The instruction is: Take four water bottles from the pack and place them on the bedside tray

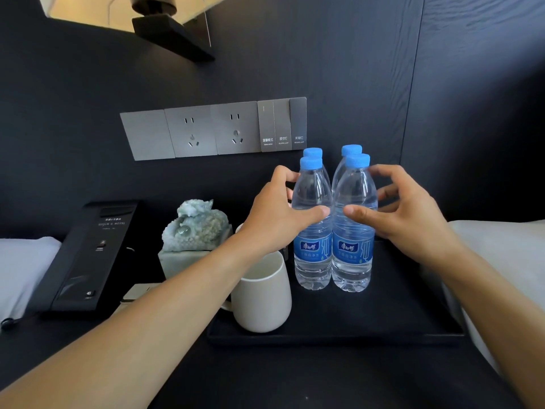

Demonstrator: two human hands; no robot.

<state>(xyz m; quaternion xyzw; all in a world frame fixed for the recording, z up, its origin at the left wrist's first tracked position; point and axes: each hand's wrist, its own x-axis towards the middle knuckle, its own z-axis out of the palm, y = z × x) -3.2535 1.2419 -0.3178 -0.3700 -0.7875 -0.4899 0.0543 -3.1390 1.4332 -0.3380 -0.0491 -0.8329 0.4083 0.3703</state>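
Observation:
Clear water bottles with blue caps and blue labels stand upright in a tight cluster on the black bedside tray. Two are in front, the front left bottle and the front right bottle. Two stand behind them, with only the caps and shoulders showing, the back left bottle and the back right bottle. My left hand cups the left side of the cluster, its thumb tip on the front left bottle. My right hand cups the right side with fingers spread, its thumb tip on the front right bottle. No pack is in view.
A white mug stands on the tray's left part, under my left forearm. A pale green stone ornament and a black phone sit to the left on the dark nightstand. A socket and switch panel is on the wall. White bedding lies to the right.

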